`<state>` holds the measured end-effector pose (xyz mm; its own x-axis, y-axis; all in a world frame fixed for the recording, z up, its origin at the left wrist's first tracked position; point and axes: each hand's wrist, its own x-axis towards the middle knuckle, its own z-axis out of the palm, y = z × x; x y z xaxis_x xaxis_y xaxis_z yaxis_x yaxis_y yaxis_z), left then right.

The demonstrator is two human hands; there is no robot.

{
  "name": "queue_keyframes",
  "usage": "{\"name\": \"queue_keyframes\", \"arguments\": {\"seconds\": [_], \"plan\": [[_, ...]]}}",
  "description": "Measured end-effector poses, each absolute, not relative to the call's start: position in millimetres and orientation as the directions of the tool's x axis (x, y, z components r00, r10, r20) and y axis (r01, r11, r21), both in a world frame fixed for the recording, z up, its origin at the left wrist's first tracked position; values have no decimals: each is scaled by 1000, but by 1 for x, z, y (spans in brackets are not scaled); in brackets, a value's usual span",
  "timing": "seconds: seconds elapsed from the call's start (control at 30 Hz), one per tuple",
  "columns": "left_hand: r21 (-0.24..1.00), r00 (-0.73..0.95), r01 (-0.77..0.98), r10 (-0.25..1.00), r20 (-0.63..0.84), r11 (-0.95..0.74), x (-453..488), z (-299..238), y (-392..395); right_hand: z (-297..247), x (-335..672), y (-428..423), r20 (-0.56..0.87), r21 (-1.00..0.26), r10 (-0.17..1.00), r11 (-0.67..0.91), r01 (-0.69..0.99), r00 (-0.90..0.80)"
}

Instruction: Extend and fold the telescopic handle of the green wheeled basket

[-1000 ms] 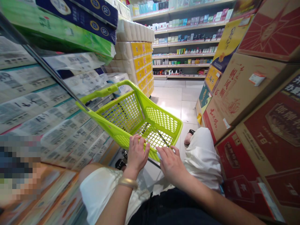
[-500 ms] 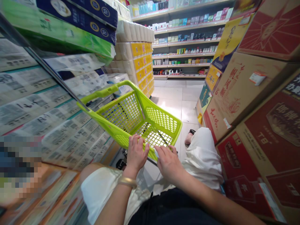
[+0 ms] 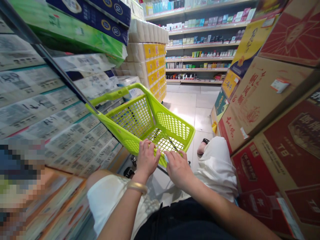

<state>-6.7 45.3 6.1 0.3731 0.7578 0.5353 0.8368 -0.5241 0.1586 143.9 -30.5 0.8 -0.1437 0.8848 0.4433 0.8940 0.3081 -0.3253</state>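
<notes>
A lime-green shopping basket [image 3: 120, 130] with a lattice of holes and a long pull handle stands in front of me; nothing lies in the part of it I can see. My left hand [image 3: 147, 159], below a gold-coloured bangle [image 3: 137, 187], has its fingers curled over the near rim. Beside it my right hand [image 3: 178, 168] grips the same rim closer to the corner. A small white bit [image 3: 166, 158] shows at the right hand's fingers, too small to name. My palms and the undersides of both hands are hidden.
Packs of paper goods [image 3: 87, 31] are piled high on the left, with yellow-sided tissue packs [image 3: 156, 61] farther back. Stacked cartons [image 3: 260, 96] line the right side. Shelves of small goods [image 3: 200, 45] stand across the tiled floor [image 3: 181, 100].
The view has shifted slightly, so the shelves and cartons sit a little farther right. Both hands keep their places on the basket rim.
</notes>
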Motion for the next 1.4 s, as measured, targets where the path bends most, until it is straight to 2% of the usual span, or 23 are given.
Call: {"name": "queue_keyframes", "arguments": {"seconds": [0.33, 0.7, 0.83, 0.97, 1.4], "plan": [[167, 359, 835, 750, 556, -524, 2, 5, 44, -1, 137, -24, 460, -325, 883, 260, 909, -88], [154, 373, 830, 740, 559, -536, 2, 7, 42, -12, 159, -42, 484, -316, 864, 316, 895, -135], [163, 366, 830, 742, 561, -533, 4, 7, 41, -6, 149, -36, 468, -321, 879, 260, 911, -86], [164, 368, 830, 743, 559, -534, 3, 7, 42, 1, 140, -23, 441, -321, 890, 277, 906, -116], [232, 373, 805, 770, 517, -546, 2, 7, 47, -6, 141, -39, 451, -308, 890, 227, 924, -68]]}}
